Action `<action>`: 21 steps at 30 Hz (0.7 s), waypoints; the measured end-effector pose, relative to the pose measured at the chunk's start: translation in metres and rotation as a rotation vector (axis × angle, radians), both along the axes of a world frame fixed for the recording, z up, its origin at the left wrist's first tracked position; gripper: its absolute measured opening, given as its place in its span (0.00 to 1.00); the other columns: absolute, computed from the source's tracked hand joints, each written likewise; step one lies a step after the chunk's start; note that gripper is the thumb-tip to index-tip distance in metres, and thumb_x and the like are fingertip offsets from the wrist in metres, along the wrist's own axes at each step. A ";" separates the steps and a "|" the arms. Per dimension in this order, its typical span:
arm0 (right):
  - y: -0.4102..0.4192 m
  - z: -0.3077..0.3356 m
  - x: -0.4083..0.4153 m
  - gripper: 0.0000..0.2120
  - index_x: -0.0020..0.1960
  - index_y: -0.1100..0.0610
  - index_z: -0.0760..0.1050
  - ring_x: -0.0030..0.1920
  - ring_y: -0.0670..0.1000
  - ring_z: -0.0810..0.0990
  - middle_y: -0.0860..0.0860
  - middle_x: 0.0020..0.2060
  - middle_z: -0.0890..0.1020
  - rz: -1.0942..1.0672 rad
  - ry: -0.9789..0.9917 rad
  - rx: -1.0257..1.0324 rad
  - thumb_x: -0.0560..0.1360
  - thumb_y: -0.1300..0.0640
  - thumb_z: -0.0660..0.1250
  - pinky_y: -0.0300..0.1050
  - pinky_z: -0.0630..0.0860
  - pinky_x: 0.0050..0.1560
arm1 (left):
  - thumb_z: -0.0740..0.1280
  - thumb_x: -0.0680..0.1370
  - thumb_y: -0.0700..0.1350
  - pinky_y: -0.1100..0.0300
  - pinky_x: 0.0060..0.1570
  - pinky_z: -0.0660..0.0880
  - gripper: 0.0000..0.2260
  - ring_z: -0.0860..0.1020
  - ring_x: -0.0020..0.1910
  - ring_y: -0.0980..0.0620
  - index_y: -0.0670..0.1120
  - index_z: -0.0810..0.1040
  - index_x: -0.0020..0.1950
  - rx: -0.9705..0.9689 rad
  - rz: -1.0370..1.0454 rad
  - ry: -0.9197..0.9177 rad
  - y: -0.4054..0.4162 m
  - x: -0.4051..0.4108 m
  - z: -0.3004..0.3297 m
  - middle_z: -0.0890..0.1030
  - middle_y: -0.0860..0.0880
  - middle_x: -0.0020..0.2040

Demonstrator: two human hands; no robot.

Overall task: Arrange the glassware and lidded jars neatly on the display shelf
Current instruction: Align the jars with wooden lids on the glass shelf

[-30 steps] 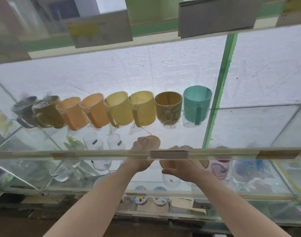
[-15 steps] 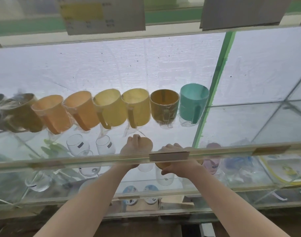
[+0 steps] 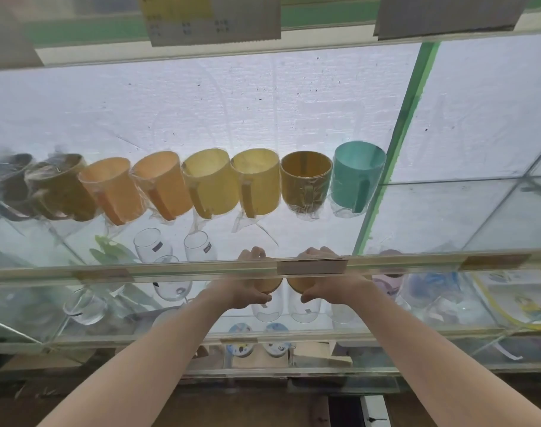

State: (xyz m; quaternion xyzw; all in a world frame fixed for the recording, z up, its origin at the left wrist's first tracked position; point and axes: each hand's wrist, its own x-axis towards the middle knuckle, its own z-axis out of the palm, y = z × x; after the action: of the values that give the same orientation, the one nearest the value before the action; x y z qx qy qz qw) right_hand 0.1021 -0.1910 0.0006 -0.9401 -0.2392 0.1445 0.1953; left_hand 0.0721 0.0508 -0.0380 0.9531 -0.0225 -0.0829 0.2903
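Two clear glass jars with wooden lids stand side by side on the middle glass shelf [image 3: 140, 331]. My left hand [image 3: 243, 291] grips the lid of the left jar [image 3: 265, 311]. My right hand [image 3: 335, 288] grips the lid of the right jar [image 3: 304, 311]. The front rail of the upper shelf [image 3: 170, 271] crosses in front of both hands and hides the fingers' middle. Left of the jars stand stemless glasses [image 3: 153, 245] and a wine glass [image 3: 171, 283].
A row of plastic-wrapped mugs [image 3: 257, 183], grey through orange and yellow to teal [image 3: 357, 177], lines the upper shelf. A green post [image 3: 395, 155] rises on the right. Pink and blue items [image 3: 389, 282] sit right of the jars. More jars [image 3: 275, 346] stand on the shelf below.
Both hands stay on the two jars. Their grip has slid to the lids' outer sides, so both wooden lids show between them. The view has shifted slightly.
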 end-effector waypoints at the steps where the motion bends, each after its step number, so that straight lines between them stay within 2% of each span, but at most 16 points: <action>1: 0.000 0.000 0.000 0.30 0.63 0.47 0.68 0.57 0.48 0.67 0.38 0.49 0.64 -0.003 0.010 0.009 0.67 0.47 0.78 0.49 0.71 0.64 | 0.79 0.59 0.55 0.50 0.43 0.81 0.35 0.76 0.51 0.46 0.61 0.62 0.59 0.010 0.002 -0.004 0.000 -0.001 0.000 0.68 0.56 0.56; 5: -0.002 0.000 0.001 0.30 0.64 0.46 0.68 0.63 0.49 0.68 0.44 0.56 0.68 0.016 0.011 0.005 0.67 0.46 0.78 0.51 0.71 0.66 | 0.79 0.59 0.56 0.47 0.47 0.81 0.36 0.76 0.51 0.47 0.61 0.62 0.59 0.023 0.008 -0.009 -0.002 -0.004 0.003 0.68 0.56 0.55; 13: -0.005 -0.007 0.005 0.31 0.63 0.45 0.66 0.61 0.50 0.67 0.44 0.54 0.64 0.011 0.016 0.030 0.66 0.46 0.79 0.49 0.69 0.66 | 0.79 0.61 0.53 0.44 0.49 0.80 0.34 0.74 0.54 0.48 0.58 0.63 0.60 0.018 0.008 -0.005 -0.007 -0.011 0.008 0.69 0.53 0.55; 17: -0.003 -0.011 0.010 0.30 0.61 0.45 0.67 0.62 0.50 0.65 0.45 0.56 0.68 0.047 -0.006 0.012 0.65 0.45 0.79 0.51 0.69 0.66 | 0.81 0.62 0.52 0.48 0.50 0.80 0.35 0.74 0.54 0.47 0.57 0.63 0.60 0.005 0.010 -0.014 -0.008 -0.012 0.010 0.70 0.52 0.56; 21: -0.005 -0.013 0.012 0.30 0.61 0.46 0.68 0.61 0.50 0.67 0.43 0.54 0.68 0.058 -0.024 0.013 0.65 0.44 0.79 0.50 0.69 0.65 | 0.80 0.62 0.52 0.46 0.52 0.80 0.35 0.74 0.55 0.46 0.57 0.63 0.61 0.001 0.015 -0.016 -0.008 -0.014 0.010 0.70 0.51 0.57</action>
State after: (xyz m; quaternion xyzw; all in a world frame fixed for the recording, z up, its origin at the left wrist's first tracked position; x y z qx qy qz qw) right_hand 0.1138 -0.1961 -0.0129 -0.9331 -0.2697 0.1374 0.1943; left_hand 0.0582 0.0423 -0.0284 0.9540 -0.0176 -0.0731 0.2903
